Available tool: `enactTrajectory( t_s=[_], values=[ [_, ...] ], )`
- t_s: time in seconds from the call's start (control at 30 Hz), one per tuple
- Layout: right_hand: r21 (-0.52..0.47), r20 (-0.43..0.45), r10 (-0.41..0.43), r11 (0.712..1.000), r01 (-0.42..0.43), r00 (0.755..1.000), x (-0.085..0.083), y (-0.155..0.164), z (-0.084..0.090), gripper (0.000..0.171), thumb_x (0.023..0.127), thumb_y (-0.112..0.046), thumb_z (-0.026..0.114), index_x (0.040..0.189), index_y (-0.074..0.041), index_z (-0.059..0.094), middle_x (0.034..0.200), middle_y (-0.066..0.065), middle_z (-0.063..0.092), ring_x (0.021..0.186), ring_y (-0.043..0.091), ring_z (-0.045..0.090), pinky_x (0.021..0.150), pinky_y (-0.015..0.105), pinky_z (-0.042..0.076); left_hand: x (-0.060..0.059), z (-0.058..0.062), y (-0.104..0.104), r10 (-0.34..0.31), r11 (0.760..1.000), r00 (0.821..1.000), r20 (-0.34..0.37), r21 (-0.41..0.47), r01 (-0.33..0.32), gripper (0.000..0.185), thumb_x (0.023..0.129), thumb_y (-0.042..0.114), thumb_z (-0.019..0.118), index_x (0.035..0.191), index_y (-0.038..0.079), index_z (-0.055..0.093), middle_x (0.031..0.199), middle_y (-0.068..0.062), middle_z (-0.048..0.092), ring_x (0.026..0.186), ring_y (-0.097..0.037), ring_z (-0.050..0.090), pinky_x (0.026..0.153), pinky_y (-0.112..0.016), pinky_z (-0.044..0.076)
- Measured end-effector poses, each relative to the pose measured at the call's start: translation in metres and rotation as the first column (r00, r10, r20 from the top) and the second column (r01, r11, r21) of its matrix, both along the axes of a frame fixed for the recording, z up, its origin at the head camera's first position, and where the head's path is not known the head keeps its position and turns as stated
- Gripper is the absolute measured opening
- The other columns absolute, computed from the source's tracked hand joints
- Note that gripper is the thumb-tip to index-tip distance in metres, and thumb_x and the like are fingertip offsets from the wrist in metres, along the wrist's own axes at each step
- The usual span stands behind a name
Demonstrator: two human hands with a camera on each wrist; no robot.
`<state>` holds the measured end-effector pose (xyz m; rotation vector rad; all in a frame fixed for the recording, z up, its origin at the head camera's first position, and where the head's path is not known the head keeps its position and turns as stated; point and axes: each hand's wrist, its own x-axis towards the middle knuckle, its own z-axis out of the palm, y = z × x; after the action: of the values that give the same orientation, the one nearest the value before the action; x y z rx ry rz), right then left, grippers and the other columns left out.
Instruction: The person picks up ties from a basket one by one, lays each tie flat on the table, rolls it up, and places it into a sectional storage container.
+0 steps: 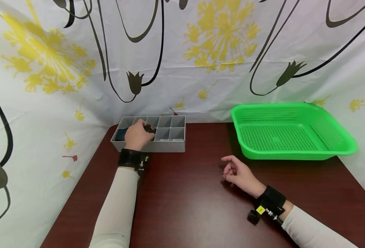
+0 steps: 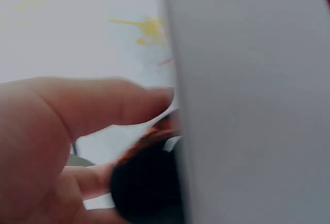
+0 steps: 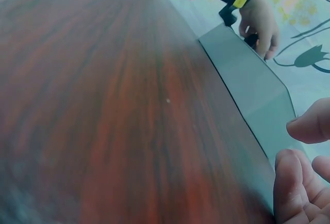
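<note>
A grey divided box (image 1: 170,145) stands at the table's back edge. My left hand (image 1: 138,134) reaches into its middle compartments and pinches a small black object (image 1: 149,129) between thumb and fingers. In the left wrist view the black object (image 2: 147,182) sits under the thumb (image 2: 103,105), beside the grey box wall (image 2: 247,100). My right hand (image 1: 236,172) rests on the brown table (image 1: 185,199) with loosely curled fingers and holds nothing. The right wrist view shows the left hand (image 3: 260,20) over the grey box (image 3: 252,90) and my right fingertips (image 3: 291,182) at the lower right.
A green mesh basket (image 1: 293,155) sits at the back right, with nothing visible in it. A dark blue item (image 1: 120,134) lies in the box's left compartment. A flowered cloth (image 1: 182,51) hangs behind and to the left of the table.
</note>
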<state>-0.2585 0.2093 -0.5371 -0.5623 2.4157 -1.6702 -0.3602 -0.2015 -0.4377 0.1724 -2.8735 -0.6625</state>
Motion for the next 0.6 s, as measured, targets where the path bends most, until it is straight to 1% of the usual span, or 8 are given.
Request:
enactTrajectory(
  t_s=[0.03, 0.1, 0.2, 0.27, 0.33, 0.43, 0.53, 0.6],
  values=[
    [0.001, 0.0, 0.0, 1.0, 0.0, 1.0, 0.0, 0.0, 0.0, 0.06, 0.09, 0.008, 0.067, 0.147, 0.002, 0.046, 0.096, 0.017, 0.063, 0.071, 0.013, 0.063, 0.054, 0.032, 0.054, 0.001, 0.003, 0.002, -0.013, 1.0, 1.0, 0.004, -0.009, 0.013, 0.049, 0.092, 0.03, 0.074, 0.132, 0.005, 0.061, 0.12, -0.025, 0.073, 0.105, -0.043, 0.07, 0.087, -0.055, 0.057],
    [0.001, 0.0, 0.001, 1.0, -0.001, 1.0, 0.0, 0.0, 0.0, 0.06, 0.09, 0.009, 0.066, 0.146, 0.002, 0.046, 0.095, 0.017, 0.063, 0.07, 0.012, 0.063, 0.054, 0.032, 0.054, 0.002, 0.005, 0.006, -0.022, 0.998, 1.0, 0.011, -0.065, 0.023, 0.047, 0.093, 0.027, 0.072, 0.132, 0.001, 0.062, 0.117, -0.026, 0.073, 0.102, -0.044, 0.071, 0.086, -0.055, 0.058],
    [-0.005, -0.003, -0.003, 1.0, 0.003, 1.0, 0.001, 0.0, 0.0, 0.058, 0.091, 0.01, 0.065, 0.145, 0.003, 0.047, 0.095, 0.017, 0.063, 0.069, 0.011, 0.062, 0.053, 0.031, 0.053, 0.0, 0.003, 0.015, -0.044, 0.986, 0.999, 0.028, -0.162, 0.048, 0.041, 0.096, 0.02, 0.066, 0.129, -0.005, 0.064, 0.108, -0.027, 0.074, 0.095, -0.045, 0.072, 0.078, -0.055, 0.06],
    [-0.005, -0.002, -0.006, 1.0, 0.006, 1.0, 0.002, 0.0, 0.001, 0.056, 0.091, 0.009, 0.065, 0.144, 0.003, 0.048, 0.094, 0.016, 0.062, 0.067, 0.01, 0.06, 0.052, 0.031, 0.052, 0.0, 0.002, 0.018, -0.071, 0.975, 0.996, 0.045, -0.207, 0.079, 0.038, 0.098, 0.015, 0.063, 0.128, -0.008, 0.064, 0.102, -0.029, 0.073, 0.09, -0.046, 0.072, 0.073, -0.055, 0.06],
    [-0.003, 0.0, -0.006, 1.0, 0.006, 1.0, 0.002, -0.001, 0.001, 0.054, 0.092, 0.008, 0.065, 0.143, 0.003, 0.049, 0.093, 0.015, 0.062, 0.067, 0.009, 0.06, 0.052, 0.031, 0.052, 0.0, 0.001, 0.019, -0.096, 0.967, 0.993, 0.074, -0.231, 0.111, 0.035, 0.101, 0.011, 0.059, 0.129, -0.01, 0.063, 0.1, -0.029, 0.073, 0.089, -0.046, 0.073, 0.072, -0.054, 0.061],
    [0.0, 0.002, -0.008, 1.0, 0.008, 1.0, 0.002, -0.002, 0.001, 0.051, 0.092, 0.008, 0.066, 0.141, 0.002, 0.05, 0.092, 0.015, 0.062, 0.067, 0.009, 0.059, 0.052, 0.03, 0.052, 0.0, 0.0, 0.017, -0.131, 0.955, 0.985, 0.113, -0.254, 0.156, 0.037, 0.102, 0.007, 0.055, 0.134, -0.013, 0.057, 0.101, -0.03, 0.072, 0.09, -0.045, 0.073, 0.076, -0.054, 0.061],
    [0.001, 0.003, -0.01, 1.0, 0.01, 1.0, 0.003, -0.002, 0.002, 0.05, 0.092, 0.007, 0.066, 0.14, 0.002, 0.051, 0.092, 0.015, 0.063, 0.068, 0.009, 0.06, 0.052, 0.03, 0.051, -0.002, 0.0, 0.016, -0.162, 0.947, 0.974, 0.16, -0.252, 0.199, 0.043, 0.104, 0.006, 0.052, 0.141, -0.016, 0.048, 0.106, -0.031, 0.072, 0.093, -0.043, 0.073, 0.079, -0.053, 0.061],
    [0.003, 0.004, -0.013, 1.0, 0.013, 1.0, 0.003, -0.002, 0.002, 0.049, 0.093, 0.007, 0.066, 0.14, 0.002, 0.051, 0.092, 0.015, 0.063, 0.068, 0.01, 0.06, 0.052, 0.029, 0.051, -0.002, 0.001, 0.017, -0.173, 0.951, 0.969, 0.179, -0.227, 0.212, 0.049, 0.105, 0.006, 0.051, 0.147, -0.017, 0.042, 0.112, -0.033, 0.071, 0.096, -0.043, 0.073, 0.081, -0.052, 0.06]
  ],
)
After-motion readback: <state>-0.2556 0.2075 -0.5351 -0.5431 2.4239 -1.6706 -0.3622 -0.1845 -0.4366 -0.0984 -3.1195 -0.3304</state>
